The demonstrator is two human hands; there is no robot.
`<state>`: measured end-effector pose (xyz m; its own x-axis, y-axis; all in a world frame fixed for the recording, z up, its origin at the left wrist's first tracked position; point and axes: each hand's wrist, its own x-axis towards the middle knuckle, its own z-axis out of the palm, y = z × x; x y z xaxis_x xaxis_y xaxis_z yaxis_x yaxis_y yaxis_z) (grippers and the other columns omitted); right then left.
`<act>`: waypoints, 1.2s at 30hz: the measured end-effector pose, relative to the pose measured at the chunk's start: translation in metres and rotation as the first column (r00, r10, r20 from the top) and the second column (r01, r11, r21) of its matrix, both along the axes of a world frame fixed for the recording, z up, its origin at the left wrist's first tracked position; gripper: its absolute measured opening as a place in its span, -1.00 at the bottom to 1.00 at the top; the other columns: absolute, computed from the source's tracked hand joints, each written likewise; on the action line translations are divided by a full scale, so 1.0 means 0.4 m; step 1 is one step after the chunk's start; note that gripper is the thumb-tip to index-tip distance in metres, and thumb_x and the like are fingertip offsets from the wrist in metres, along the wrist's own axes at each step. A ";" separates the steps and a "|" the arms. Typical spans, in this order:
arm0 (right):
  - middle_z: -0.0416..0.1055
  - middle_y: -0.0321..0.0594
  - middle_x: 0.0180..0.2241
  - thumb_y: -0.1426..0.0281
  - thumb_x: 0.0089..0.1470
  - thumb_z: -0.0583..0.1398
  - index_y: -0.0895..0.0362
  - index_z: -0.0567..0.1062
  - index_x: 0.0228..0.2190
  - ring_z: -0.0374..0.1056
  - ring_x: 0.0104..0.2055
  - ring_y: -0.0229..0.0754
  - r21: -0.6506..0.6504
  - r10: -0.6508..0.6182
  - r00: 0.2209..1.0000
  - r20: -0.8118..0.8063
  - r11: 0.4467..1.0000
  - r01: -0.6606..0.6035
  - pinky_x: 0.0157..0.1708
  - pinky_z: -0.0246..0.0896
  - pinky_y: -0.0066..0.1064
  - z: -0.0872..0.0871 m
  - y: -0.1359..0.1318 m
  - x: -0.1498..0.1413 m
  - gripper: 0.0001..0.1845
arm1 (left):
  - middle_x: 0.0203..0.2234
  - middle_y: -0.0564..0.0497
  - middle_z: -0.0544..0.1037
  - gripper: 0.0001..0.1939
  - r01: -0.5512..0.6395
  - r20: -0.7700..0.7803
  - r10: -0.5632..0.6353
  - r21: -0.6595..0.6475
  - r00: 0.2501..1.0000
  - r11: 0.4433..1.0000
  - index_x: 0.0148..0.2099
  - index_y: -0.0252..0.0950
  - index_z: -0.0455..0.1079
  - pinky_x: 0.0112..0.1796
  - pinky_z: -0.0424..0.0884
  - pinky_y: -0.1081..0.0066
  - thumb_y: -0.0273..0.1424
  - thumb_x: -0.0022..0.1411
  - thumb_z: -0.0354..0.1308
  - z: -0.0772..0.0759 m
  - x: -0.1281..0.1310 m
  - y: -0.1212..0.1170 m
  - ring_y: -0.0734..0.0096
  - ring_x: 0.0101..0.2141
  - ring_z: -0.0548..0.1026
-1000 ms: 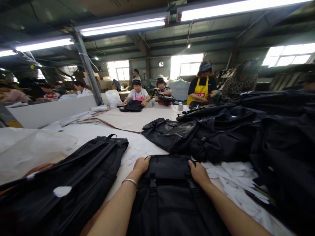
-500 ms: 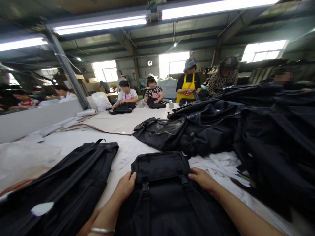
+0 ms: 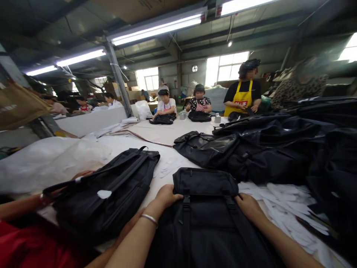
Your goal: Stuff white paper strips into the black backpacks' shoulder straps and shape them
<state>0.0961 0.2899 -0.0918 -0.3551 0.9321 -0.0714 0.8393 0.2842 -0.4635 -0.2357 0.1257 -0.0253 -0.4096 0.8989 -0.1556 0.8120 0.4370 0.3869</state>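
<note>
A black backpack (image 3: 206, 219) lies on the table in front of me, its top flap with two buckled straps facing up. My left hand (image 3: 166, 196) is closed on the flap's left edge, the thumb lying on top by the left buckle. At the opposite edge, my right hand (image 3: 247, 205) grips the backpack with the thumb on top; its other fingers are mostly hidden beneath. A silver bracelet (image 3: 150, 219) circles my left wrist.
On my left, a co-worker in red (image 3: 33, 245) has hands at another black backpack (image 3: 122, 186). A large pile of black bags (image 3: 251, 149) stands at the right, with white paper scraps (image 3: 290, 208) before it. Co-workers sit and stand across the white table (image 3: 139, 131).
My view has swung left, bringing the red-clothed co-worker into sight. Both my hands keep hold of the backpack's flap edges, and my left thumb lies further onto the flap.
</note>
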 end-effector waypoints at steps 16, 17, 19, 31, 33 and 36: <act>0.47 0.23 -0.07 0.23 0.22 -0.07 0.32 0.47 -0.03 0.35 0.04 0.18 0.094 -0.082 0.994 0.067 0.993 0.076 0.03 0.18 -0.08 0.091 -0.107 0.028 -0.46 | -0.07 -0.37 0.52 -0.58 -0.105 -0.122 0.117 0.105 0.986 0.989 0.01 -0.42 0.46 -0.01 0.34 0.17 -0.33 0.35 -0.13 0.059 0.042 -0.046 0.01 -0.02 0.48; 0.38 0.24 0.06 0.20 0.22 -0.07 0.35 0.37 0.08 0.26 0.14 0.18 0.143 -0.064 0.996 0.055 0.988 0.056 0.09 0.12 -0.07 0.096 -0.128 0.036 -0.41 | 0.05 -0.33 0.45 -0.55 -0.069 -0.141 0.092 0.160 0.986 0.985 0.13 -0.38 0.38 0.08 0.27 0.18 -0.30 0.37 -0.15 0.068 0.057 -0.071 0.06 0.09 0.40; 0.09 0.10 0.28 0.14 0.22 -0.04 0.26 0.17 0.24 -0.02 0.33 0.12 0.244 0.062 0.997 0.038 0.967 -0.070 0.23 -0.05 -0.05 0.099 -0.176 0.048 -0.32 | 0.26 -0.17 0.23 -0.49 0.115 -0.171 -0.074 0.248 0.982 0.962 0.30 -0.25 0.18 0.23 0.07 0.22 -0.21 0.39 -0.14 0.070 0.093 -0.122 0.16 0.25 0.16; 0.00 0.00 0.33 0.03 0.18 -0.02 0.18 0.21 0.24 -0.07 0.35 0.06 0.167 0.176 0.981 0.082 0.968 -0.187 0.30 -0.12 -0.07 0.039 -0.301 0.165 -0.28 | 0.21 -0.16 0.31 -0.50 0.097 -0.087 -0.069 0.380 0.994 0.920 0.20 -0.32 0.31 0.26 0.05 0.18 -0.20 0.31 -0.03 0.047 0.179 -0.407 0.12 0.24 0.18; 0.03 0.02 0.31 -0.02 0.16 -0.03 0.21 0.22 0.23 -0.03 0.34 0.09 0.162 0.104 0.993 0.053 0.981 -0.111 0.30 -0.11 -0.07 0.006 -0.327 0.218 -0.23 | 0.14 -0.16 0.39 -0.53 -0.139 0.089 0.111 0.423 0.990 0.895 0.14 -0.25 0.35 0.24 0.14 0.20 -0.18 0.26 0.00 0.001 0.187 -0.524 0.12 0.19 0.26; 0.11 0.05 0.28 -0.08 0.12 -0.03 0.25 0.15 0.25 0.01 0.32 0.11 0.145 0.010 1.000 -0.004 0.989 -0.009 0.31 -0.10 -0.06 -0.022 -0.357 0.258 -0.14 | 0.08 -0.20 0.42 -0.44 -0.418 0.319 0.306 0.389 0.897 0.821 0.09 -0.27 0.34 0.17 0.27 0.11 -0.06 0.12 0.08 -0.086 0.205 -0.645 0.00 0.12 0.35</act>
